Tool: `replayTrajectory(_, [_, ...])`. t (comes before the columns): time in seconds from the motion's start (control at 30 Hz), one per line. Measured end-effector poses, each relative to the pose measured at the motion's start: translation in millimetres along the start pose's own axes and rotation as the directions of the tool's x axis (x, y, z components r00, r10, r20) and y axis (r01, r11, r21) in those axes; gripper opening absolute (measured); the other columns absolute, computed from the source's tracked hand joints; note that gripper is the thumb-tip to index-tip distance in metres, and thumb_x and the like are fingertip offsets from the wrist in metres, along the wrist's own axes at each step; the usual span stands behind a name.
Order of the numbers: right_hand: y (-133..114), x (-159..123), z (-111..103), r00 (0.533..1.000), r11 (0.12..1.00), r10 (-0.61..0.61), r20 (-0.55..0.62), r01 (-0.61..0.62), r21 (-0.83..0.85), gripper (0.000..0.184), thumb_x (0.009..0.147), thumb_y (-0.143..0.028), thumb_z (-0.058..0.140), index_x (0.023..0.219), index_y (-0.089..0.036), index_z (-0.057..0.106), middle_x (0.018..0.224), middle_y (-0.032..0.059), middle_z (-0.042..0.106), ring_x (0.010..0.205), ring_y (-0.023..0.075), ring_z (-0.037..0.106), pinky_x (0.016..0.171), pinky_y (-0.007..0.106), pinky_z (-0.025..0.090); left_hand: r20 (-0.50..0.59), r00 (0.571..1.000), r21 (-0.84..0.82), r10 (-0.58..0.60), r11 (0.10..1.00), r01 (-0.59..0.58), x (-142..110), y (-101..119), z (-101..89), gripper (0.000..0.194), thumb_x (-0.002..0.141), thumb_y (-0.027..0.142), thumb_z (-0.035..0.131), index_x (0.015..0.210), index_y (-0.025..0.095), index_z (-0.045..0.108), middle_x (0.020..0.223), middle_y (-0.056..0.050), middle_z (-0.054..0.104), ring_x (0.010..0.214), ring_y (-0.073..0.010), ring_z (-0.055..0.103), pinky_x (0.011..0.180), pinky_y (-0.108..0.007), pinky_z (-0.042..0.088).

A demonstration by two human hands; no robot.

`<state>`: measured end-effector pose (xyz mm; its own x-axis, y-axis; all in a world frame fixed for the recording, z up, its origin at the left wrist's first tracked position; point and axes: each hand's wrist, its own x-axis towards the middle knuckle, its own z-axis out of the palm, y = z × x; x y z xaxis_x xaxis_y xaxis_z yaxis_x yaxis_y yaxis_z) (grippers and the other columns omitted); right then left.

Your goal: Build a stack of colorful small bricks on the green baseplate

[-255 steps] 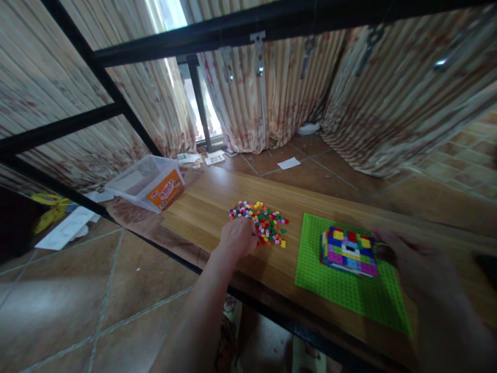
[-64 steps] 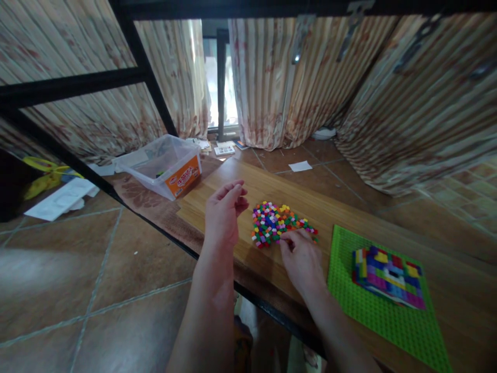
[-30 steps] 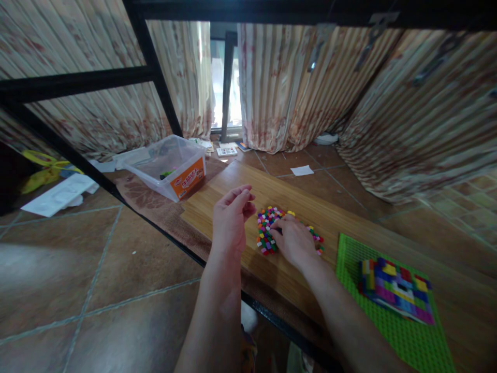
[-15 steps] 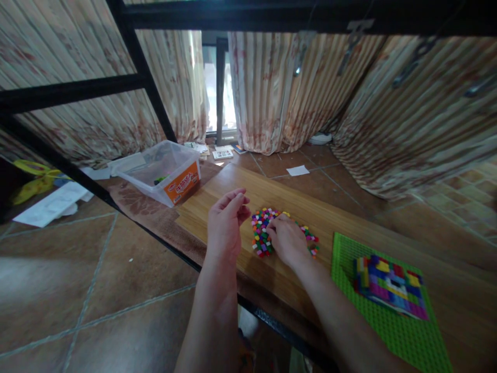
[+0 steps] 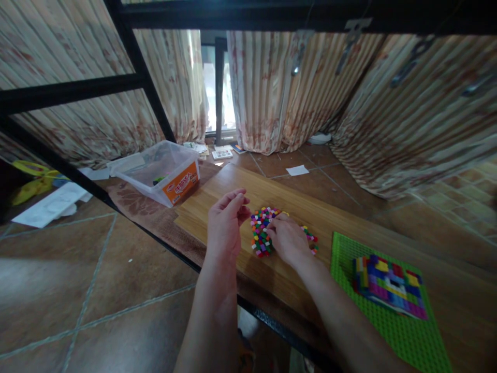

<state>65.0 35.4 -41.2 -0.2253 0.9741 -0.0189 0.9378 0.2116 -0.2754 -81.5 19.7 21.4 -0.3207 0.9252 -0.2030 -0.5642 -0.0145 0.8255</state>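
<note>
A pile of small, many-coloured toy bricks (image 5: 261,234) lies spread on the wooden board. Over its right part, my right hand (image 5: 288,237) reaches down with fingers drawn together at the bricks; whatever they grip is hidden. Just left of the pile, my left hand (image 5: 227,217) is raised above the board. Its fingers are curled and the thumb lies close to them, and I cannot make out anything held. To the right, a block built of coloured bricks (image 5: 392,285) stands on a green baseplate (image 5: 344,248).
A clear plastic box (image 5: 155,189) with an orange label stands at the board's left end, a few pieces inside. The wooden board (image 5: 233,178) rests on a brown cloth (image 5: 132,199). A black metal frame (image 5: 149,103) rises at left and crosses above. Papers lie on the tiled floor.
Both hands stay almost where they were, the right one still at the pile. The whole view has shifted very slightly.
</note>
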Motion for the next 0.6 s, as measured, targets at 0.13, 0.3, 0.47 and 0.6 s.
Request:
replayTrajectory(0.13, [-1.0,0.7,1.6,1.000,0.999,0.012,0.013,-0.011,-0.034,0.020,0.096,-0.020,0.055,0.086,-0.017,0.073,0.102,0.0109,0.068,0.095,0.0219,0.064,0.078,0.031,0.045,0.009,1.000,0.028,-0.012,1.000,0.012,0.4,-1.7,-0.3,0.025,0.062,0.028,0.081,0.083,0.015,0.072,0.070,0.003,0.065,0.054,-0.0046,0.054,0.058,-0.020,0.044])
replayTrajectory(0.3, [-5.6,-3.0,-3.8,0.999,0.999,0.015,0.031,-0.013,-0.045,0.024,0.098,-0.023,0.051,0.092,-0.018,0.073,0.107,0.0107,0.068,0.101,0.0227,0.063,0.084,0.032,0.045,0.024,0.999,0.046,-0.032,0.998,0.031,-0.1,-4.3,0.6,0.028,0.060,0.027,0.080,0.084,0.014,0.072,0.070,0.003,0.065,0.055,-0.0051,0.055,0.058,-0.020,0.045])
replayTrajectory(0.47, [-13.4,-1.0,-11.9,0.993,0.996,0.082,0.082,-0.079,-0.046,0.023,0.097,-0.030,0.054,0.097,-0.019,0.075,0.114,0.0107,0.067,0.107,0.0245,0.063,0.085,0.033,0.046,0.028,0.999,0.048,-0.034,0.998,0.033,0.2,-5.0,1.4,0.028,0.060,0.027,0.078,0.085,0.014,0.071,0.070,0.003,0.064,0.054,-0.0048,0.054,0.057,-0.020,0.044])
replayTrajectory(0.6, [-19.5,5.2,-10.9,0.984,0.989,0.132,0.115,-0.123,-0.083,0.022,0.096,-0.026,0.054,0.097,-0.017,0.074,0.114,0.0140,0.067,0.109,0.0278,0.063,0.085,0.035,0.046,0.028,0.999,0.054,-0.037,0.998,0.036,-0.1,-4.3,2.5,0.029,0.060,0.027,0.078,0.084,0.014,0.071,0.071,0.003,0.064,0.055,-0.0049,0.054,0.057,-0.020,0.044])
